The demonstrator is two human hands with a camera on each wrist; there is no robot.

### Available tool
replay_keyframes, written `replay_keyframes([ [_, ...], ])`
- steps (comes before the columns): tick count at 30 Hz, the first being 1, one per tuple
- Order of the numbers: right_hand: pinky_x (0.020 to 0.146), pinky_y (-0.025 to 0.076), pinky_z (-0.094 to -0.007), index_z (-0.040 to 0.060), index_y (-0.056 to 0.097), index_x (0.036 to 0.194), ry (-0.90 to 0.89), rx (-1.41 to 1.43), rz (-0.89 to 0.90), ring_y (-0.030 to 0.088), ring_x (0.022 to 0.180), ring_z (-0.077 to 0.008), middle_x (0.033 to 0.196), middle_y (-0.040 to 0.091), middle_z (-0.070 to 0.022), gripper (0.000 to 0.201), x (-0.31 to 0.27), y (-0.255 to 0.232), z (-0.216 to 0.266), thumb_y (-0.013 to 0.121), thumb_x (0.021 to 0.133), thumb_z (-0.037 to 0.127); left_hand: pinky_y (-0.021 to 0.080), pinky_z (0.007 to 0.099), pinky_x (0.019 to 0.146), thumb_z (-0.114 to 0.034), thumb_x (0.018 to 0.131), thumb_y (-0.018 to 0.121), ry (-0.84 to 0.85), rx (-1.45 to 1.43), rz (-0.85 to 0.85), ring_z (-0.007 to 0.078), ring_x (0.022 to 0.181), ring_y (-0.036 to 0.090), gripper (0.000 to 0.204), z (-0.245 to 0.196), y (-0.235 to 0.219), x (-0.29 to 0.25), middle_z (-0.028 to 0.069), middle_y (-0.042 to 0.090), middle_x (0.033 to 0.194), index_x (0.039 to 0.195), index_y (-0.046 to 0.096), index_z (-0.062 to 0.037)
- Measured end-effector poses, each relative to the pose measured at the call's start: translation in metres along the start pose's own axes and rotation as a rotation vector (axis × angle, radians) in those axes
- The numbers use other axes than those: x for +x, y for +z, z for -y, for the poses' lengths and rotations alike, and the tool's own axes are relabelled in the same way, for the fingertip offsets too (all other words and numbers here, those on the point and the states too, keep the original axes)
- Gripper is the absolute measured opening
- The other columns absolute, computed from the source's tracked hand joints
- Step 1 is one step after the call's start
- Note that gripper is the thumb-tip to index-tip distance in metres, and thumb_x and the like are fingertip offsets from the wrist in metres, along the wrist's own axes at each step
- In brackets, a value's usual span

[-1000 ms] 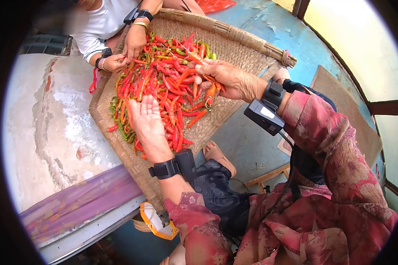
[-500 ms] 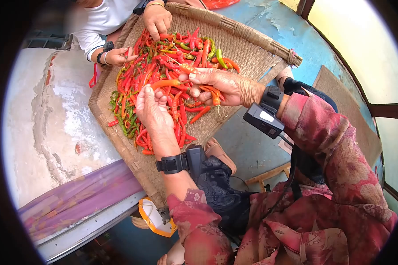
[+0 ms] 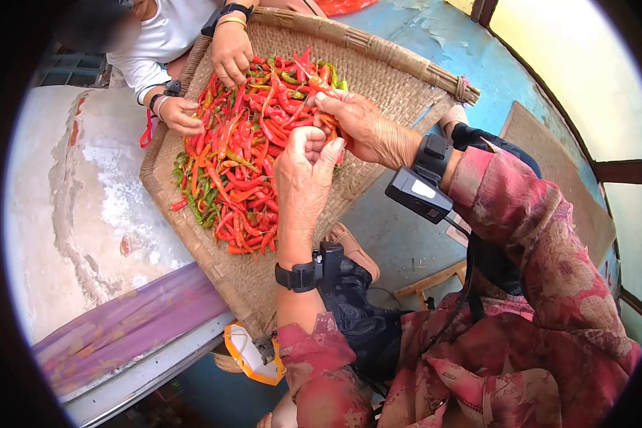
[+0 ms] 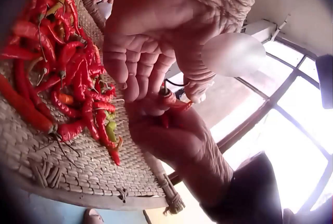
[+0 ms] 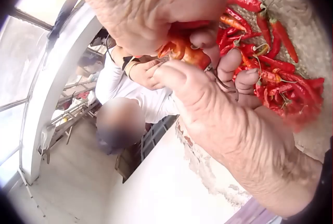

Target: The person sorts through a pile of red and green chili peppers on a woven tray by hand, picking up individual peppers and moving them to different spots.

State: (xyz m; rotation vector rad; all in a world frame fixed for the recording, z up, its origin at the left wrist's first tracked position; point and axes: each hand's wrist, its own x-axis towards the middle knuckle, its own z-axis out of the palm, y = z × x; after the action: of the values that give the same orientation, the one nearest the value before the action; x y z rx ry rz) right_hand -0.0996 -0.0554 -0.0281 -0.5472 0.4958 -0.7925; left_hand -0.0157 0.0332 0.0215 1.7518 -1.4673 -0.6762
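Observation:
My right hand (image 3: 369, 130) grips a small bunch of orange-red chili peppers (image 5: 191, 56) over the near right side of the pile. Against it, my left hand (image 3: 304, 175) has its fingers curled and its thumb up at the same peppers, pinching one. In the left wrist view a pepper's green stem end (image 4: 165, 90) pokes out between the two hands; the palms hide most of the bunch. Below lies a heap of red, orange and green chili peppers (image 3: 232, 182) on a woven bamboo tray (image 3: 385, 68).
Across the tray, another person in a white top has one hand (image 3: 232, 60) over the heap and the other (image 3: 180, 115) at its left edge. A worn pale surface (image 3: 110, 192) with purple cloth (image 3: 132, 328) lies left. A sandal (image 3: 354, 255) shows below the tray.
My left hand rose from the heap with an orange chili pepper and moved right to meet my right hand. The right hand stayed nearly still. The other person's hands shifted over the heap.

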Motion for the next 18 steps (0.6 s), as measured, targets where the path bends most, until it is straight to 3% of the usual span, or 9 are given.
replay_keyframes([
  [4, 0.047, 0.040, -0.0238, 0.0053, 0.053, 0.090, 0.041, -0.126, 0.021, 0.050, 0.057, -0.0112, 0.069, 0.054, -0.0030, 0.020, -0.008, -0.007, 0.007, 0.044, 0.090, 0.023, 0.043, 0.0187, 0.057, -0.016, 0.086, 0.058, -0.119, -0.170, 0.034, 0.0065, 0.062, 0.051, 0.017, 0.006, -0.008, 0.002, 0.0023, 0.058, 0.076, 0.091, 0.053, -0.0014],
  [6, 0.048, 0.042, -0.0238, 0.0052, 0.054, 0.095, 0.043, -0.188, -0.057, 0.051, 0.059, -0.0110, 0.072, 0.057, -0.0039, 0.025, -0.002, -0.014, 0.002, 0.044, 0.092, 0.028, 0.041, 0.0186, 0.053, -0.015, 0.086, 0.057, -0.160, -0.296, -0.017, 0.0061, 0.060, 0.050, 0.015, 0.020, -0.021, 0.004, 0.0021, 0.057, 0.075, 0.095, 0.053, -0.0030],
  [8, 0.046, 0.042, -0.0255, 0.0043, 0.053, 0.097, 0.093, -0.195, -0.145, 0.051, 0.057, -0.0116, 0.072, 0.057, -0.0046, 0.027, -0.002, -0.015, 0.006, 0.045, 0.091, 0.029, 0.042, 0.0186, 0.055, -0.016, 0.087, 0.057, -0.132, -0.345, -0.296, 0.0069, 0.063, 0.052, 0.018, 0.026, -0.040, 0.007, 0.0049, 0.059, 0.079, 0.098, 0.052, -0.0025],
  [10, 0.046, 0.043, -0.0260, 0.0042, 0.053, 0.098, 0.091, -0.233, -0.124, 0.051, 0.055, -0.0115, 0.071, 0.057, -0.0039, 0.030, -0.002, -0.019, 0.008, 0.043, 0.092, 0.032, 0.046, 0.0253, 0.068, -0.021, 0.088, 0.055, -0.022, -0.739, -0.642, 0.0123, 0.074, 0.055, 0.029, 0.032, -0.057, 0.008, 0.0079, 0.058, 0.094, 0.107, 0.048, -0.0016],
  [12, 0.045, 0.043, -0.0249, 0.0040, 0.053, 0.098, 0.114, -0.265, -0.032, 0.051, 0.054, -0.0107, 0.070, 0.057, -0.0033, 0.032, -0.007, -0.016, 0.007, 0.043, 0.092, 0.033, 0.046, 0.0270, 0.072, -0.026, 0.086, 0.057, -0.216, -0.905, -0.872, 0.0130, 0.075, 0.055, 0.035, 0.040, -0.069, 0.006, 0.0074, 0.058, 0.094, 0.110, 0.048, -0.0021],
  [14, 0.045, 0.043, -0.0237, 0.0037, 0.053, 0.097, 0.137, -0.297, 0.062, 0.051, 0.053, -0.0099, 0.069, 0.056, -0.0026, 0.034, -0.016, -0.010, 0.002, 0.042, 0.092, 0.035, 0.046, 0.0256, 0.068, -0.029, 0.085, 0.059, -0.347, -0.815, -0.712, 0.0124, 0.074, 0.054, 0.040, 0.047, -0.063, 0.001, 0.0071, 0.058, 0.094, 0.113, 0.047, -0.0028],
  [16, 0.043, 0.041, -0.0204, 0.0040, 0.053, 0.098, 0.126, -0.573, 0.320, 0.050, 0.051, -0.0078, 0.067, 0.055, -0.0014, 0.038, -0.025, -0.002, -0.005, 0.039, 0.093, 0.039, 0.043, 0.0209, 0.059, -0.027, 0.085, 0.060, -0.389, -0.744, -0.411, 0.0080, 0.070, 0.052, 0.031, 0.039, -0.046, 0.000, 0.0023, 0.058, 0.087, 0.104, 0.054, -0.0039],
  [18, 0.043, 0.041, -0.0193, 0.0043, 0.055, 0.096, 0.145, -0.570, 0.459, 0.050, 0.051, -0.0067, 0.063, 0.052, -0.0008, 0.042, -0.030, 0.000, -0.015, 0.039, 0.093, 0.043, 0.040, 0.0196, 0.057, -0.024, 0.086, 0.057, -0.329, -0.606, -0.090, 0.0057, 0.066, 0.048, 0.026, 0.025, -0.030, -0.001, 0.0007, 0.057, 0.082, 0.101, 0.058, -0.0024],
])
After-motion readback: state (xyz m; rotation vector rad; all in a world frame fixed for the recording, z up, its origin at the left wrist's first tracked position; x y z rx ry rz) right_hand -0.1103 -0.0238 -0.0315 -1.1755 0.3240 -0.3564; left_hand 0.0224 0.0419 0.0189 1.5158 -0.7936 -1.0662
